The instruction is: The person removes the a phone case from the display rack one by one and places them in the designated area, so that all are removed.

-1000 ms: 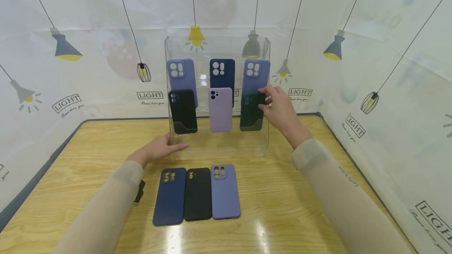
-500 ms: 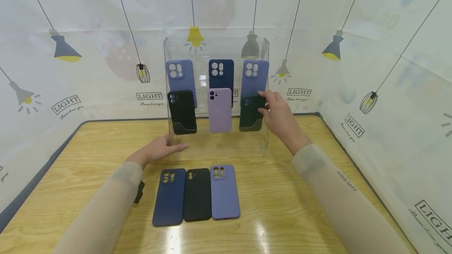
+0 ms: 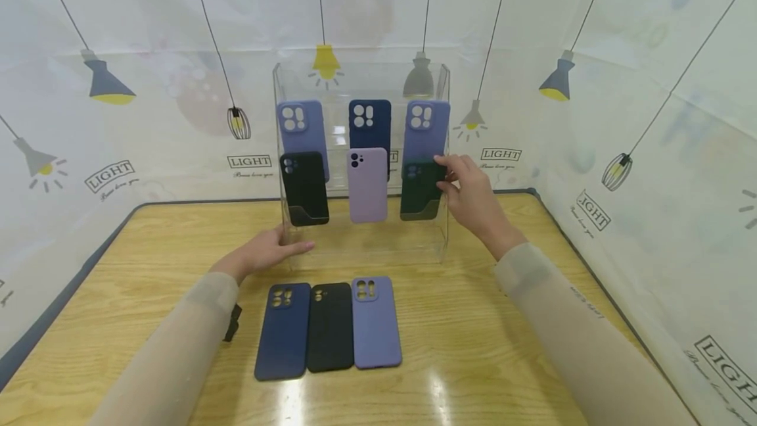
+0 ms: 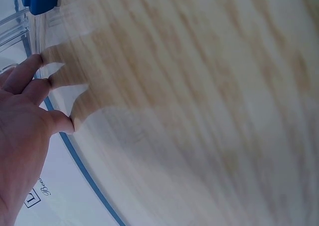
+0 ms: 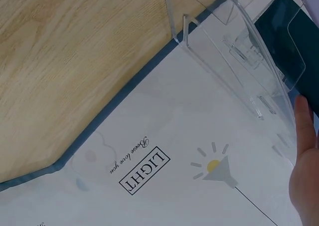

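Near the upper right edge of a dark green phone case (image 3: 417,192), my right hand (image 3: 473,196) pinches with thumb and fingertips. That case stands upright in the lower right pocket of a clear acrylic display stand (image 3: 408,248), overlapping a lavender case (image 3: 427,137) behind it. The right wrist view shows the green case (image 5: 284,39) at the edge of the clear plastic, with part of the right hand (image 5: 306,161) beside it. My left hand (image 3: 260,252) holds the stand's lower left side, thumb in front, the other fingers partly hidden; the left wrist view shows this hand (image 4: 25,121) at the stand's edge.
A black case (image 3: 304,189) and a pink case (image 3: 368,186) fill the other lower pockets, with lavender (image 3: 301,130) and navy (image 3: 370,127) cases above. Navy (image 3: 282,334), black (image 3: 330,331) and lavender (image 3: 376,327) cases lie in front on the wooden table (image 3: 461,347).
My right hand has moved down slightly, and the dark green case has slid lower in its pocket, uncovering more of the lavender case. The left hand stays on the stand.
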Demonstrator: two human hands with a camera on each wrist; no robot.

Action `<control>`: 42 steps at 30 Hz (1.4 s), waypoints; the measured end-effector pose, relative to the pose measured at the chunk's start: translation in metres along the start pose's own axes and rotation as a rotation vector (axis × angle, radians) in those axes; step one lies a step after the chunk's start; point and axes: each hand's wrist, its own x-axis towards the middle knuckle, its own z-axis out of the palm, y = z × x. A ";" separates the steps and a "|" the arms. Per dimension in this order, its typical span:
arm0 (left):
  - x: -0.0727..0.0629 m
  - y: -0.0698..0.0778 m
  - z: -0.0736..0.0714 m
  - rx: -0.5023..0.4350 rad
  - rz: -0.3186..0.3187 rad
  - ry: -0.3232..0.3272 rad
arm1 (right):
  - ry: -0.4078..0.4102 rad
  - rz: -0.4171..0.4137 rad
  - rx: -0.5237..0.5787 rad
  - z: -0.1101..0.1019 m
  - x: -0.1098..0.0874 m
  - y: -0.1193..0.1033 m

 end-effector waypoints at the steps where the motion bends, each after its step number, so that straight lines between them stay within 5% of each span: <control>1: 0.000 0.000 0.000 0.004 -0.001 0.001 | 0.005 -0.002 0.007 0.000 0.000 0.001; 12: -0.001 0.001 0.001 0.008 0.012 0.008 | 0.024 -0.011 0.037 0.002 0.001 0.001; 20: 0.001 0.000 0.001 0.014 0.011 0.007 | 0.190 -0.088 0.048 -0.007 0.008 -0.001; 42: 0.003 -0.004 0.002 -0.006 0.016 0.008 | 0.245 -0.015 0.115 -0.031 0.007 -0.028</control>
